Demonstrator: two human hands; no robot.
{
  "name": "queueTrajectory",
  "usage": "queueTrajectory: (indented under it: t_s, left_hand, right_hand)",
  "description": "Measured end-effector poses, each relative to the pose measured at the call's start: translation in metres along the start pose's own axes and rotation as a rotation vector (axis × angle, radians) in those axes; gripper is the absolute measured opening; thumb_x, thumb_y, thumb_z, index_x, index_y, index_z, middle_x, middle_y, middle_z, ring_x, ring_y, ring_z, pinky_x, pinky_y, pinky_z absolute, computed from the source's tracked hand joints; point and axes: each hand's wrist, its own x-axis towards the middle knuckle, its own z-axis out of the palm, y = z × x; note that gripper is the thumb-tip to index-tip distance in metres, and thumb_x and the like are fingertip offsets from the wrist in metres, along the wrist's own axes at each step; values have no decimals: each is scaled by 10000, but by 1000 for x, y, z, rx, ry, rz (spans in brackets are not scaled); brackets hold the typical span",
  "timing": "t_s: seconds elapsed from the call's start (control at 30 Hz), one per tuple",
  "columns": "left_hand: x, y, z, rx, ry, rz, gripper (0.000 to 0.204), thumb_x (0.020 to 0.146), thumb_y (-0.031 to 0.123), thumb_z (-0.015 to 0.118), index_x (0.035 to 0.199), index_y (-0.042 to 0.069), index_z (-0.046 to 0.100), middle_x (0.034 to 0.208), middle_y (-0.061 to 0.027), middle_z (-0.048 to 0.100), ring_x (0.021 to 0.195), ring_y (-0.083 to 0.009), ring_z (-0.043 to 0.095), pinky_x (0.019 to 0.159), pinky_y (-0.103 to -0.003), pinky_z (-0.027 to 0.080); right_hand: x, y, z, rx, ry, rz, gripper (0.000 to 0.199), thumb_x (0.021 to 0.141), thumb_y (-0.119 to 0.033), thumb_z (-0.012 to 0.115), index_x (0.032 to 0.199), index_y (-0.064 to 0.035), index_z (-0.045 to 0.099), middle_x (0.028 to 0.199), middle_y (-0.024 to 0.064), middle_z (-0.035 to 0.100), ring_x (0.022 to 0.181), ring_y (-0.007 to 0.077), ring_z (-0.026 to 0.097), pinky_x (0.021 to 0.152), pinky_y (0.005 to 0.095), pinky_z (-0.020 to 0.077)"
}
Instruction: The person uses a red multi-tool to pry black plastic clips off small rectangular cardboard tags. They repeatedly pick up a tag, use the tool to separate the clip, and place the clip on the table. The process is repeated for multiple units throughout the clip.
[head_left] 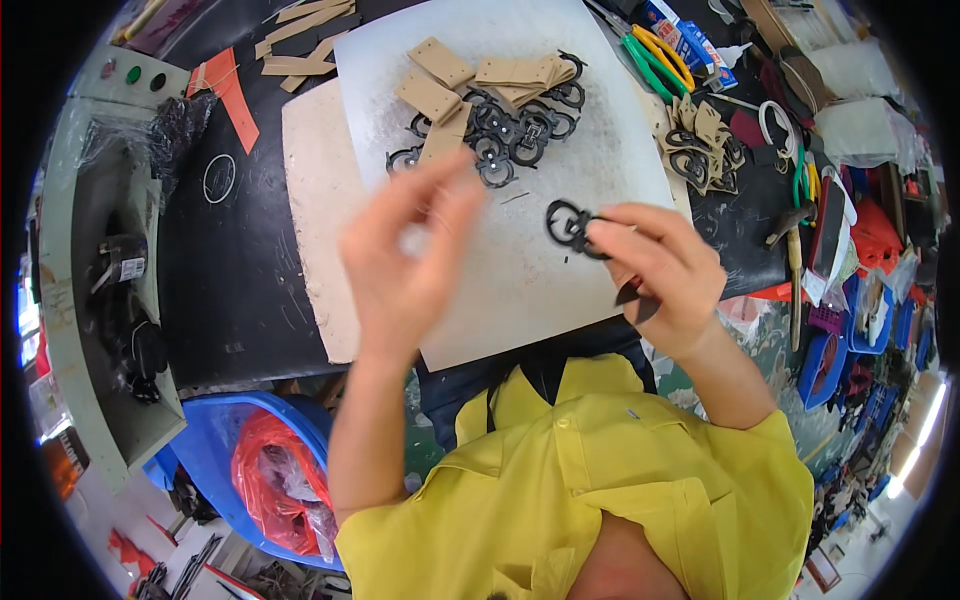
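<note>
My right hand (665,270) is closed over the white sheet, gripping a black ring-shaped buckle (570,226) by its lower right end. From under the same hand pokes a small dark pointed piece (637,300), whose kind I cannot make out. Smeared by motion, my left hand (410,250) hovers over the left part of the sheet, just below a tan strap piece (445,135); whether its fingers hold anything does not show. Beyond both hands lies a pile of black buckles (500,140), mixed with tan strap pieces (440,62) that have small holes.
Under the work is a white sheet (480,320) on a black table (240,290). At its right edge sit more tan pieces with buckles (705,145). Green-handled and yellow-handled tools (650,65) lie far right. A blue bin (215,450) with red plastic stands lower left.
</note>
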Motion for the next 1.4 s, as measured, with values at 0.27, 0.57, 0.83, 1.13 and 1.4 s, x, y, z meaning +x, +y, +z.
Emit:
queueTrajectory:
  t_s: [0.27,0.57,0.83,1.13,1.4]
  left_hand:
    - [92,-40,-15,799,11,319,229,805,138,630,982,-8,633,859,-123,646,830,-243,600,774,-321,452]
    - [48,4,-23,75,62,-47,177,877,37,544,1017,-57,597,850,-78,630,759,-113,607,685,-240,509]
    - [-35,27,-3,-498,41,-399,220,900,42,518,1072,-79,580,955,-127,624,805,-146,616,729,-266,516]
    - [-55,30,-2,-499,-51,-352,221,874,-1,545,1083,-63,585,930,-91,622,808,-109,587,732,-222,467]
    - [-64,18,6,-522,-102,-354,181,848,30,591,1005,-61,590,909,-91,623,800,-117,584,734,-231,464]
  right_hand:
    - [-1,-6,1,87,-9,314,366,642,153,647,960,-27,647,835,102,608,626,108,575,502,203,432]
    - [6,-5,-10,415,-32,396,241,706,123,648,902,-16,663,793,80,634,655,109,598,542,195,457]
    - [18,-24,11,538,-194,188,226,678,63,697,883,-26,665,790,111,641,635,182,618,542,240,475]
    - [10,-23,4,854,-299,858,103,806,-82,657,892,-27,649,635,-54,503,559,7,390,457,188,290]
    - [4,-22,17,886,-101,860,136,786,-70,683,907,-28,634,700,-34,557,573,5,442,482,178,351]
